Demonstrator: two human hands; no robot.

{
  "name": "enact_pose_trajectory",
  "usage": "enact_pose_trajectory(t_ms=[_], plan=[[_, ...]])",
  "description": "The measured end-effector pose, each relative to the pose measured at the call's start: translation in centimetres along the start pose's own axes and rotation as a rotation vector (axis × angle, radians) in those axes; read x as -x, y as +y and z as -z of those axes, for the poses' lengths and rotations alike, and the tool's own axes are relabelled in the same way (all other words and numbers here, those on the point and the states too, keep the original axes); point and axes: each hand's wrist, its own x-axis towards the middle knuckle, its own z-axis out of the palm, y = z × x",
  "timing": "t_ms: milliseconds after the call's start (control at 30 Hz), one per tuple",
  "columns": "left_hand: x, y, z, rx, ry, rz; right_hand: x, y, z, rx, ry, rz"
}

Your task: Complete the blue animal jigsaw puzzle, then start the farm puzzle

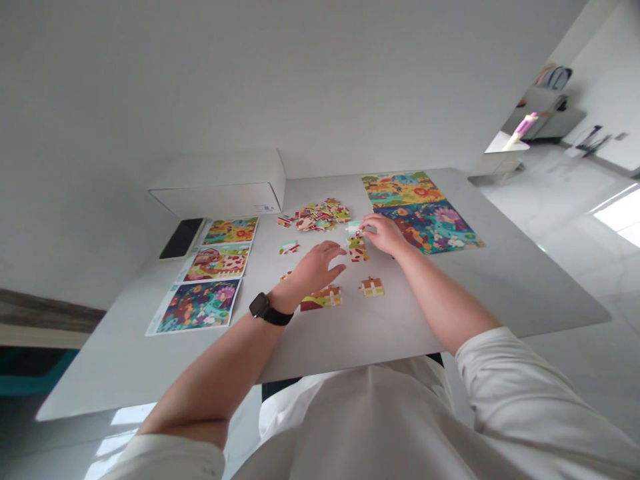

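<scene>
My right hand point(384, 235) has its fingers closed at the right edge of a pale blue jigsaw puzzle piece point(353, 228), which lies against the top of a short column of puzzle pieces point(358, 250) with green and brown-spotted print. To the left of that column, my left hand point(320, 265) holds nothing, its thumb and fingers apart. Under and below the left hand lies a joined strip of puzzle pieces point(327, 298), partly hidden by it. A joined fence-print piece point(371, 287) sits to the right of that strip. One loose piece point(289, 247) lies above the left wrist.
A pile of loose puzzle pieces point(323, 216) lies near the wall. At right are two finished-looking puzzle pictures point(425, 213). On the left, a printed reference sheet point(167, 310) shows three pictures beside a dark phone point(182, 239). Behind stands a white box point(220, 198).
</scene>
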Motion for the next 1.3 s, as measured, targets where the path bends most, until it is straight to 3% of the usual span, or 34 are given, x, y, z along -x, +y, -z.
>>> enact_pose_trajectory(t_ms=[167, 267, 533, 867, 1300], plan=[[-3.1, 0.1, -1.4, -0.168, -0.120, 0.155, -0.2, 0.2, -0.5, -0.007, -0.009, -0.001], [-3.9, 0.0, -2.2, -0.187, -0.150, 0.172, -0.4, 0.4, -0.8, 0.003, -0.028, 0.004], [-3.8, -0.3, -2.7, -0.218, -0.158, 0.117, -0.4, 0.5, -1.4, 0.101, -0.058, -0.005], [-3.8, 1.1, -2.7, -0.200, -0.156, 0.140, 0.0, -0.3, -1.0, 0.154, -0.108, -0.050], [-3.8, 0.3, -3.5, -0.127, -0.122, 0.115, 0.0, -0.4, -0.8, 0.173, -0.136, -0.027]])
